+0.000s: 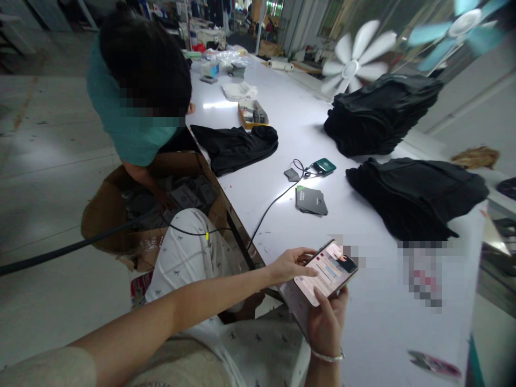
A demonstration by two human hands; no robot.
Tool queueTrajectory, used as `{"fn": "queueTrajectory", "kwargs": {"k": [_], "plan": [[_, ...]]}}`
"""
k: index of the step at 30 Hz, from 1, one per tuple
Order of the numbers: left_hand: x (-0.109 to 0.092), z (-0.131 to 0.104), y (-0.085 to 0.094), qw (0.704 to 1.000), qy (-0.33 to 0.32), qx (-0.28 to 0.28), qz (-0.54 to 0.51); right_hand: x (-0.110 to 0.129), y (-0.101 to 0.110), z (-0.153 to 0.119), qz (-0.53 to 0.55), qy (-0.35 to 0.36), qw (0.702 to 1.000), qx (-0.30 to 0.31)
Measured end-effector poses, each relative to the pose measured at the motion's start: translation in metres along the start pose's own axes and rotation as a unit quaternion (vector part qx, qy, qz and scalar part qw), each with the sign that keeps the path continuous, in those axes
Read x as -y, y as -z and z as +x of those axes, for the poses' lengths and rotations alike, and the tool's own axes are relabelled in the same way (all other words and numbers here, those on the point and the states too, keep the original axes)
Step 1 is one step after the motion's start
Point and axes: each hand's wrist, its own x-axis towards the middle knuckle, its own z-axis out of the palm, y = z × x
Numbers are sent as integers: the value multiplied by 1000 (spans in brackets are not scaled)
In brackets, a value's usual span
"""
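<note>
A smartphone [327,274] with a lit screen sat at the near edge of the white bench [363,333], tilted up off its surface. The right hand [326,322] gripped it from below, fingers curled round its near end, a thin bracelet [327,356] on the wrist. The left hand [291,264] reached in from the left, loosely open, its fingertips touching the screen.

Farther along the bench lay a small stack of dark cards [311,200], and just beyond them a green device [324,166] with a black cable [271,207] running off the left edge. To the right lay a pile of black garments [415,196], with a taller stack of black garments [379,115] behind it. A single black garment [236,146] lay spread near the left edge, with a shallow yellow tray [252,114] of small parts beyond it.

At the far left, a person in a teal shirt [121,113] bent over an open cardboard box [149,204] on the floor. A white fan [357,59] stood at the far right.
</note>
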Motion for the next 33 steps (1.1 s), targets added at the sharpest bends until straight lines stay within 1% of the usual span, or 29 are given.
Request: {"fn": "queueTrajectory", "kwargs": {"k": [4, 6, 8, 11, 13, 15, 18, 22, 29, 33], "plan": [[1, 0, -1, 1000, 0, -14, 12, 0, -1, -1, -11, 2, 1000, 0], [-1, 0, 0, 1000, 1, -3, 14, 1, -1, -1, -15, 7, 1000, -2], [-5, -1, 1, 999, 10, 39, 6, 2, -1, -1, -11, 9, 1000, -1], [-12, -2, 4, 991, 37, 125, -11, 4, -2, 0, -6, 6, 1000, 4], [-13, -2, 5, 988, 44, 151, -8, 4, -2, 0, -6, 7, 1000, 6], [-12, -2, 5, 988, 38, 147, 8, 4, -2, 0, -1, 9, 1000, 7], [-9, -4, 3, 992, 22, 116, 44, 4, -2, -1, 7, 6, 1000, 8], [-7, -6, 1, 993, 19, 87, 83, 4, -3, -2, -2, 4, 1000, 3], [-4, -4, 1, 995, 8, 51, 81, 3, -2, -1, -6, 8, 1000, 4], [-8, -5, 0, 996, 11, 69, 49, 3, -2, -1, -6, 11, 1000, -1]]}}
